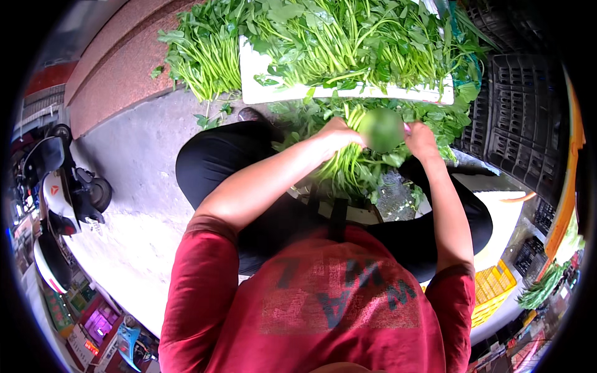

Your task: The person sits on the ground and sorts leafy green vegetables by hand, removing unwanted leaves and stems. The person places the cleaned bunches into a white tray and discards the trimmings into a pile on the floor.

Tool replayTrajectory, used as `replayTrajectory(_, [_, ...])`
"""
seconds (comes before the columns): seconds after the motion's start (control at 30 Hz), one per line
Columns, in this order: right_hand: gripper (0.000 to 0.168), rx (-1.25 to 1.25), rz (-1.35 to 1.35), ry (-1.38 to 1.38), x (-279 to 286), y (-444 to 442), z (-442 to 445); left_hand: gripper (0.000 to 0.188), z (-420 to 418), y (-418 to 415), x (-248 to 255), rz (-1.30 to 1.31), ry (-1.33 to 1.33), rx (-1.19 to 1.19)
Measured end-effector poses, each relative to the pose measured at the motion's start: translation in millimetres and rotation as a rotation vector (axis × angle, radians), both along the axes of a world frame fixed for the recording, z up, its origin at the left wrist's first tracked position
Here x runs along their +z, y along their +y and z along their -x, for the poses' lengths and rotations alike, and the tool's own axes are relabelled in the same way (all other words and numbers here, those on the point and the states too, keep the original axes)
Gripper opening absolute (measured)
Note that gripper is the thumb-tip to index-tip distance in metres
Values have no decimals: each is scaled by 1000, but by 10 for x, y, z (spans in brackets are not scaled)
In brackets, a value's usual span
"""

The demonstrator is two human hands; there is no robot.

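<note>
My left hand (339,132) is closed around a bunch of long-stemmed leafy greens (346,158), probably water spinach, whose pale stems hang down between my knees. To its right, my right hand (421,140) is curled in a fist with a bit of a small pink item (407,128) showing at its fingers; what the item is I cannot tell. A round blurred patch between the two hands hides part of the bunch. Loose greens (438,116) lie under and beyond my hands. Just past them, a white foam box (270,97) is heaped with more stems and leaves (336,46).
Another pile of greens (205,65) lies left of the box by a reddish stone step (126,56). Black plastic crates (522,116) stand close on the right. A yellow basket (494,284) sits behind my right knee. A scooter (60,196) is parked at far left.
</note>
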State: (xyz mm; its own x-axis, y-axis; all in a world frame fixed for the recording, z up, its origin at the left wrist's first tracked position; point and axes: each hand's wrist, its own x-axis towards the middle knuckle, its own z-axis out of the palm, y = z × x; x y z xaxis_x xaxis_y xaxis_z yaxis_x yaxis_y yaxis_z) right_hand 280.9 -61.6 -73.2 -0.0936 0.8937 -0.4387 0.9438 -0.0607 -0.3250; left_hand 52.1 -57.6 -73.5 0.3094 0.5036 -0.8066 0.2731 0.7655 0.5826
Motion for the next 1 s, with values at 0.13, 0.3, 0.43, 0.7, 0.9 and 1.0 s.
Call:
replayTrajectory(0.13, [19,-79,-372,278,636,-339,332,19,-4,-58,-61,-146,-18,84])
replayTrajectory(0.3, [29,32,-385,163,500,-562,543,26,-89,-257,-200,-354,22,-22])
replayTrajectory(0.43, [22,64,-317,100,376,-539,622,32,-123,-327,-148,-481,81,-70])
replayTrajectory(0.7, [13,-41,53,-122,-455,-587,236,24,-115,-307,-23,-222,-82,26])
replayTrajectory(0.9, [16,-121,-284,172,7,-559,193,24,-9,-288,172,-268,-152,113])
replayTrajectory(1.0, [22,-24,-376,136,362,-558,504,21,-9,-384,154,-661,268,-149])
